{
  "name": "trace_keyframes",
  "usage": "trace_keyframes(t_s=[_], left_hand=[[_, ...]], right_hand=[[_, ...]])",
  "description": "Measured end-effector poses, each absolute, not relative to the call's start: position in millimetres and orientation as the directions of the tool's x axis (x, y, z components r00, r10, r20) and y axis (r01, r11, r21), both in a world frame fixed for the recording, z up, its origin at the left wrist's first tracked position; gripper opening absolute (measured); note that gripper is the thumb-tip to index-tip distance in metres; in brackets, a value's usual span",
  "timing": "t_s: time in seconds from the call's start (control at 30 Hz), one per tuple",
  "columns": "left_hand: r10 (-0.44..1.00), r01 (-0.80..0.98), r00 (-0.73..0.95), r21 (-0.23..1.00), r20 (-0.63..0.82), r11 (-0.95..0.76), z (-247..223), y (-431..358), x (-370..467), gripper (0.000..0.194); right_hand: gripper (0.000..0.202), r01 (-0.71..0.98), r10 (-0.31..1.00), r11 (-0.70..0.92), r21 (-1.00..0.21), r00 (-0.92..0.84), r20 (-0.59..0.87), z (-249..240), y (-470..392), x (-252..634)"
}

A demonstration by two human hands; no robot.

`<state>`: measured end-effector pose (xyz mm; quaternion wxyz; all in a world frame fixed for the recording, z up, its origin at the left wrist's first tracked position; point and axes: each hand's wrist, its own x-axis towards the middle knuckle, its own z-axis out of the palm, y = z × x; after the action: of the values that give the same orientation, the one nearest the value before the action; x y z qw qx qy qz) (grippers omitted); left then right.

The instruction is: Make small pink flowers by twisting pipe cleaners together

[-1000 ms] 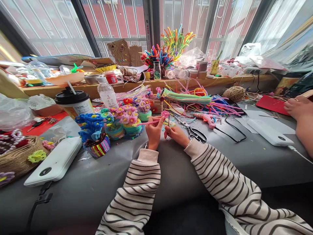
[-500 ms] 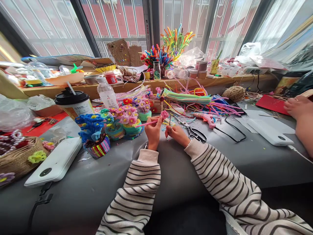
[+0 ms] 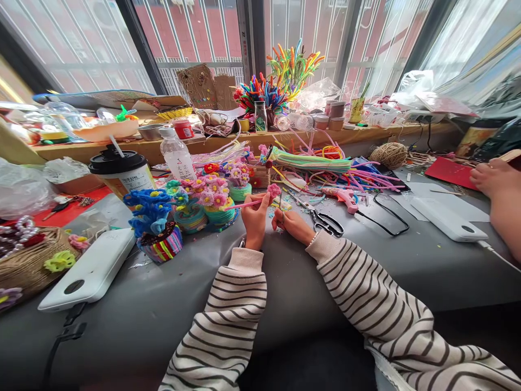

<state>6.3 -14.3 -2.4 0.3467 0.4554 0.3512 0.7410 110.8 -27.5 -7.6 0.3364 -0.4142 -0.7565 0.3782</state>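
Note:
My left hand [image 3: 254,220] is closed around a pink fuzzy pipe-cleaner flower [image 3: 274,190], its head up by the fingertips. The flower's pink stem [image 3: 238,205] sticks out to the left of the hand. My right hand [image 3: 293,225] is closed on a slim, pointed metal tool [image 3: 280,200] like small scissors; most of it is hidden by the fingers. Its tip points up beside the flower, slightly to the right. Black-handled scissors [image 3: 328,222] lie on the table just right of that hand. To the left stand pots of fuzzy flowers [image 3: 220,217].
A blue flower pot [image 3: 160,247], a lidded cup [image 3: 122,176] and a bottle [image 3: 179,157] stand left. A pink glue gun [image 3: 345,200], bundled pipe cleaners [image 3: 313,161] and a twine ball [image 3: 389,156] lie beyond. Another person's hand [image 3: 494,176] is at the right edge.
My right hand and the metal tool have shifted slightly left, and the tool's tip is a little closer to the flower. My left hand still holds the flower in nearly the same place.

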Motion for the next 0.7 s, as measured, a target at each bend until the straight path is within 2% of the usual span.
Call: trace_keyframes(t_s=[0.33, 0.7], left_hand=[[0.847, -0.201, -0.355, 0.853, 0.396, -0.483, 0.2, -15.2, 6.6, 0.024], [0.869, -0.229, -0.284, 0.852, 0.404, -0.471, 0.2, -15.8, 7.9, 0.024]], right_hand=[[0.069, 0.419, 0.886, 0.365, -0.831, -0.429, 0.173, -6.5, -29.0, 111.0], [0.068, 0.358, 0.892, 0.379, -0.853, -0.387, 0.234, -11.8, -24.2, 111.0]])
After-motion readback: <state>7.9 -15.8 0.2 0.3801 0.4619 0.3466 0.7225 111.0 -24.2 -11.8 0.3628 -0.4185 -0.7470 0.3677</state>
